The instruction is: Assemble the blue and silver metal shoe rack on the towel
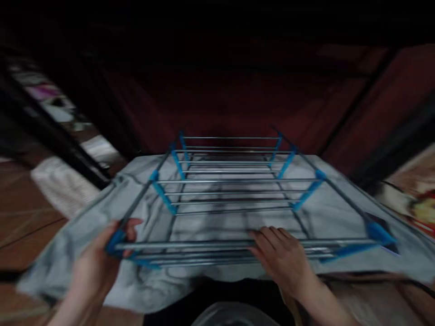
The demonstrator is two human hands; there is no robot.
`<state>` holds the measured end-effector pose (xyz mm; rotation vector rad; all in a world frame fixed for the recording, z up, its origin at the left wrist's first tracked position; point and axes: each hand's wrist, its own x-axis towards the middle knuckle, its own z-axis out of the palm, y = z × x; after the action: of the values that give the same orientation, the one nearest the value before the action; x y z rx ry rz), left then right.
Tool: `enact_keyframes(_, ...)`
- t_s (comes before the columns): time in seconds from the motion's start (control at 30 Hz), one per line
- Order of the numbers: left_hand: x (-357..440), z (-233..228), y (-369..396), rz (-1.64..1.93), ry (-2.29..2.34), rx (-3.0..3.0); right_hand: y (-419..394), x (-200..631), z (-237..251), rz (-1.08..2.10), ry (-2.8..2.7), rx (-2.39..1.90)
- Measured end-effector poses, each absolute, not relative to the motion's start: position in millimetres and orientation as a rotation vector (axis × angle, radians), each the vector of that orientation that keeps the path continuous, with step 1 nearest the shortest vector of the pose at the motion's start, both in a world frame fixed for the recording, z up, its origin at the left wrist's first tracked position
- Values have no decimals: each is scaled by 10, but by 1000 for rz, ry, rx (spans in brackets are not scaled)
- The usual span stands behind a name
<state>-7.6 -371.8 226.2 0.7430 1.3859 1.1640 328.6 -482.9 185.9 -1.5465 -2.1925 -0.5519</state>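
Note:
A metal drying rack with grey rods and blue plastic joints stands in front of me, seen from above. A pale grey cloth lies spread under or over its lower level. My left hand grips the near left corner of the rack at a blue joint. My right hand rests with fingers curled over the near front rods, right of centre. The picture is blurred.
Dark red panels rise behind the rack. A black bar crosses at the left above a brown tiled floor. A patterned fabric lies at the right edge. A pale rounded object sits at the bottom centre.

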Motion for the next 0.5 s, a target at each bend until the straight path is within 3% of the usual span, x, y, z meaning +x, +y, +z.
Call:
enact_keyframes(0.1,-175,2170,-3757,1321,1221,880,-4770,3259,1838,-601,-2288,-1397)
enact_keyframes(0.5,-199,2082,-3774,1305,1101,867,-4597,2954,1804,-568,-2351,-1083)
